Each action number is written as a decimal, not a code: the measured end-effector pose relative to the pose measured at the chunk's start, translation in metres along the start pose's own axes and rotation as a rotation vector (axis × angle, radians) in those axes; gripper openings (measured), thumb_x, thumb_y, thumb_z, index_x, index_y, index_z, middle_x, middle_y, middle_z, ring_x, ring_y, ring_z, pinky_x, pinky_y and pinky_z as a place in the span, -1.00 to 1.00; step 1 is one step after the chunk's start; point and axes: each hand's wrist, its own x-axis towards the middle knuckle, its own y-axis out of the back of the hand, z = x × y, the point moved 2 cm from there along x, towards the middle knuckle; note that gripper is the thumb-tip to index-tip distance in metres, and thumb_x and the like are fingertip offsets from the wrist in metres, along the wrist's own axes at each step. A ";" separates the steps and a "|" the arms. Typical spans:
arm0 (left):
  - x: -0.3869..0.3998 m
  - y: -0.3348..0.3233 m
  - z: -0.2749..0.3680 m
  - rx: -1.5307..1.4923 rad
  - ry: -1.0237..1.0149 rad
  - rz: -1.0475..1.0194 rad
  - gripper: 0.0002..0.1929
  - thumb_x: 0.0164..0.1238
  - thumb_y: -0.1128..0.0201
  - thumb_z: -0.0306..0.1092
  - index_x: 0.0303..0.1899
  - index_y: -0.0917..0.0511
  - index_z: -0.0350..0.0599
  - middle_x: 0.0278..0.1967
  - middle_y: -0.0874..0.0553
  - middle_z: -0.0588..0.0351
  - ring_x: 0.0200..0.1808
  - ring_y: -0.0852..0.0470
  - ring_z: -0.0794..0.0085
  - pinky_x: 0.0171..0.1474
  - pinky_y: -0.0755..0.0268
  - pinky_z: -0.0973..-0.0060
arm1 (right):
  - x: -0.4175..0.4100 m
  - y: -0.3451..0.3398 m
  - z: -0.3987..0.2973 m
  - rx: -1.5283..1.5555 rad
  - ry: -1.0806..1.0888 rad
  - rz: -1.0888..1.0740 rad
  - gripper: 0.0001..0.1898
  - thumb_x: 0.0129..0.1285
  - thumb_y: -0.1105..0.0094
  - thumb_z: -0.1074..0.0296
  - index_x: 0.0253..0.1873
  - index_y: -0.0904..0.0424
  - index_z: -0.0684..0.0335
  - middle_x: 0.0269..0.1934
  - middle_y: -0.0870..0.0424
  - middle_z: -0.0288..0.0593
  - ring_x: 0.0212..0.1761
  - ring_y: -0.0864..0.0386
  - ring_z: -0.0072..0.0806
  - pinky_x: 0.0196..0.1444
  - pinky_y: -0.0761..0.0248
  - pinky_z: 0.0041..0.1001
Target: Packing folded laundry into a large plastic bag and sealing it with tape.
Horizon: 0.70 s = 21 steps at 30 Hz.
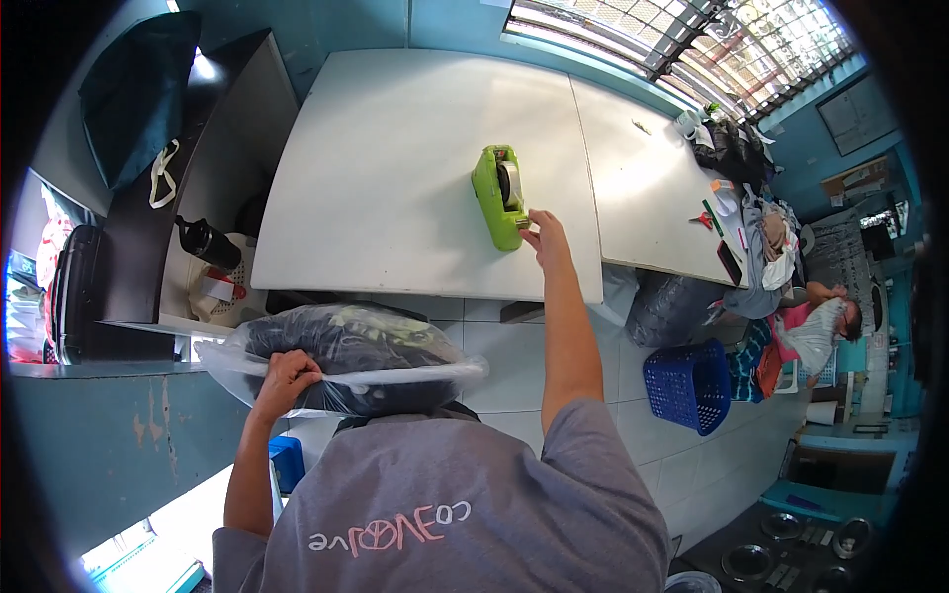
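Note:
My left hand (288,378) pinches the gathered edge of a clear plastic bag (348,359) with dark folded cloth inside. The bag rests against my body, in front of the table's near edge. Farther forward, my right hand (546,233) reaches to a lime-green tape dispenser (489,196) on the white table (385,163). Its thumb and fingertips are at the dispenser's cutter end. Any tape between the fingers is too small to make out. A roll of tape (508,184) sits in the dispenser.
Left of the table stands a dark shelf unit (222,133) with a black tumbler (209,243). Red-handled scissors (700,219), a phone (729,263) and piled clothes (771,237) lie at the right. A blue basket (688,385) stands on the floor; beyond it is another person (797,333).

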 end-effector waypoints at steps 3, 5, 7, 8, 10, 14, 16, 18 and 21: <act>0.000 0.001 -0.002 0.001 0.022 0.009 -0.90 0.09 -0.19 -0.33 -0.42 -0.56 -0.13 -0.42 -0.53 0.15 -0.23 -0.40 0.29 -0.02 -0.13 0.44 | -0.023 -0.001 0.026 0.327 0.154 -0.019 -0.79 0.14 -0.07 0.34 -0.16 -0.44 0.29 -0.15 -0.49 -0.12 -0.17 -0.51 -0.46 -0.16 -0.50 -0.51; 0.001 0.000 -0.004 0.006 0.033 0.012 -0.90 0.10 -0.19 -0.33 -0.42 -0.55 -0.13 -0.42 -0.52 0.15 -0.24 -0.40 0.29 -0.02 -0.12 0.44 | -0.034 0.001 0.040 0.542 0.235 -0.064 -0.86 0.15 -0.06 0.37 -0.22 -0.42 0.27 -0.08 -0.47 -0.15 0.02 -0.45 -0.48 0.04 -0.43 -0.48; 0.004 0.001 -0.001 0.013 -0.027 -0.022 -0.90 0.10 -0.19 -0.33 -0.43 -0.55 -0.13 -0.43 -0.52 0.15 -0.24 -0.41 0.31 -0.02 -0.11 0.45 | -0.038 0.005 0.055 0.494 0.234 -0.019 -0.88 0.18 -0.05 0.35 -0.25 -0.42 0.25 -0.07 -0.47 -0.15 0.00 -0.47 -0.45 -0.02 -0.46 -0.51; 0.003 0.001 -0.001 0.016 -0.020 -0.024 -0.90 0.10 -0.19 -0.33 -0.43 -0.55 -0.13 -0.43 -0.52 0.15 -0.24 -0.41 0.31 -0.02 -0.11 0.45 | -0.040 0.005 0.061 0.440 0.232 0.027 -0.89 0.21 -0.03 0.33 -0.28 -0.42 0.23 -0.07 -0.47 -0.15 -0.01 -0.48 -0.42 -0.09 -0.50 -0.53; 0.001 0.000 -0.002 0.017 0.008 -0.033 -0.90 0.11 -0.18 -0.33 -0.43 -0.55 -0.13 -0.42 -0.52 0.15 -0.24 -0.42 0.32 -0.01 -0.11 0.45 | -0.042 0.006 0.068 0.320 0.207 0.037 -0.87 0.22 -0.04 0.30 -0.27 -0.42 0.23 -0.16 -0.50 -0.18 -0.12 -0.51 -0.45 -0.17 -0.51 -0.53; -0.006 -0.001 -0.007 0.010 0.024 -0.028 -0.89 0.12 -0.18 -0.31 -0.42 -0.54 -0.12 -0.42 -0.52 0.14 -0.23 -0.44 0.31 -0.01 -0.10 0.44 | -0.023 0.020 0.089 -0.043 0.185 0.018 -0.84 0.23 -0.07 0.26 -0.26 -0.42 0.22 -0.48 -0.49 -0.32 -0.47 -0.49 -0.52 -0.40 -0.47 -0.56; -0.005 -0.001 -0.009 0.020 -0.018 -0.055 -0.88 0.14 -0.17 -0.28 -0.41 -0.54 -0.11 -0.42 -0.53 0.14 -0.23 -0.46 0.31 -0.01 -0.10 0.43 | -0.007 0.053 0.105 -0.529 0.307 0.219 -0.89 0.19 -0.09 0.34 -0.32 -0.47 0.23 -0.55 -0.53 -0.20 -0.55 -0.49 -0.43 -0.45 -0.41 -0.44; -0.004 -0.003 -0.022 0.010 -0.095 -0.057 -0.87 0.16 -0.16 -0.26 -0.41 -0.54 -0.07 -0.40 -0.54 0.17 -0.23 -0.49 0.33 -0.02 -0.10 0.41 | -0.011 0.083 0.110 -1.034 0.522 0.329 -0.91 0.14 -0.12 0.38 -0.35 -0.50 0.27 -0.50 -0.58 -0.06 -0.49 -0.52 -0.39 -0.39 -0.37 -0.34; 0.002 -0.006 -0.031 0.013 -0.158 -0.048 -0.87 0.20 -0.12 -0.24 -0.38 -0.53 -0.05 -0.36 -0.56 0.20 -0.18 -0.51 0.38 0.00 -0.08 0.39 | -0.019 0.101 0.066 -1.102 0.529 0.089 -0.86 0.14 -0.15 0.34 -0.33 -0.50 0.30 -0.47 -0.60 -0.03 -0.45 -0.55 -0.26 -0.38 -0.36 -0.34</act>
